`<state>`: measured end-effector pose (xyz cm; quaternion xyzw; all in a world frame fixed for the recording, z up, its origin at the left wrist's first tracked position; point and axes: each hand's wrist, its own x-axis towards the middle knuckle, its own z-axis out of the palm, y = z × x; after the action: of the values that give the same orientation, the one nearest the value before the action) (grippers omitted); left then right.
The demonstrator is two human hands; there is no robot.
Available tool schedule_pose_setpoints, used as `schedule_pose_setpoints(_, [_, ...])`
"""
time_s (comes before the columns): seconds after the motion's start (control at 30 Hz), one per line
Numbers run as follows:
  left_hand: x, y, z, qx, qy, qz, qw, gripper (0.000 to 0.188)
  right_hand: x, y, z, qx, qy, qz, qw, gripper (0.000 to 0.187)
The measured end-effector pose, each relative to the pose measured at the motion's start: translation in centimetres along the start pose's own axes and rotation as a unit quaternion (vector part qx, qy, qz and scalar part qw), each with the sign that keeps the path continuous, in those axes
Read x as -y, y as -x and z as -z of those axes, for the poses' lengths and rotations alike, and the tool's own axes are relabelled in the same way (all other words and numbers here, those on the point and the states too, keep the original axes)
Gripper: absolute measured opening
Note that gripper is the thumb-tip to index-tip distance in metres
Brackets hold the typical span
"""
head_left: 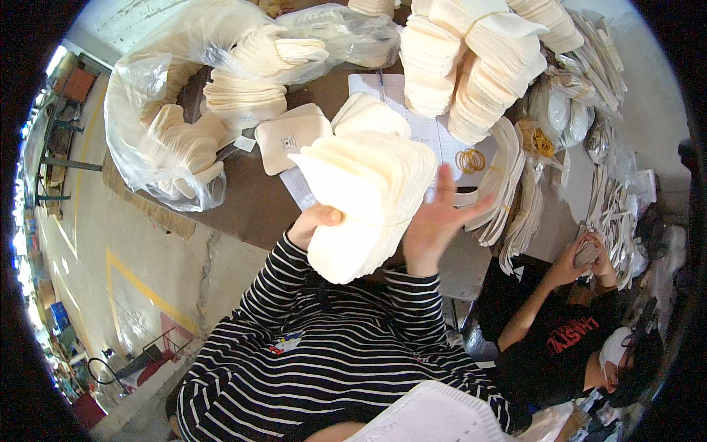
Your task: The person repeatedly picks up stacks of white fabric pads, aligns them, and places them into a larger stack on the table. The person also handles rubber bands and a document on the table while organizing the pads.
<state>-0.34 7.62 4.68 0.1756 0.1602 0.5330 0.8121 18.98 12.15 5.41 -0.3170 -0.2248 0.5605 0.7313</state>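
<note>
My left hand [315,224] grips the side of a thick stack of cream, insole-shaped sheets [368,199], thumb on the front face. A thin band seems to run across the stack's lower part. Just right of the stack, my right hand [434,225] is open with its fingers spread; I see nothing held in it. Behind the stack, a loose cream piece [293,136] with a small dark print lies on the table, beside another short pile of cream pieces [370,116]. Several yellow rubber bands [470,160] rest on a paper sheet [451,147] to the right.
Clear plastic bags [132,125] with cream stacks cover the brown table's [243,214] left side. Tall banded stacks [479,66] stand at the back. Curved strip bundles [501,184] and a bag of rubber bands [537,140] lie right. A co-worker [567,324] handles a small bundle there.
</note>
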Motion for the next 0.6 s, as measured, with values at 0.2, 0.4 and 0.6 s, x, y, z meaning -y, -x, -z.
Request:
schedule_pose_setpoints(0.2, [-1.6,1.7,-1.1,-0.163,0.008,0.206,0.965,0.073,1.2,2.0,-0.9,0.228,0.063,-0.162,0.958,0.14])
schedule_pose_setpoints(0.4, [-0.6,1.3,-1.8,0.055,-0.275,0.396,0.874,0.072,3.2,0.3,1.3,0.503,0.095,-0.283,0.811,0.135])
schedule_pose_setpoints(0.6, [1.8,2.2,-1.0,0.054,-0.346,0.309,0.884,0.056,8.5,-1.0,-4.8,0.724,0.294,-0.081,0.618,0.068])
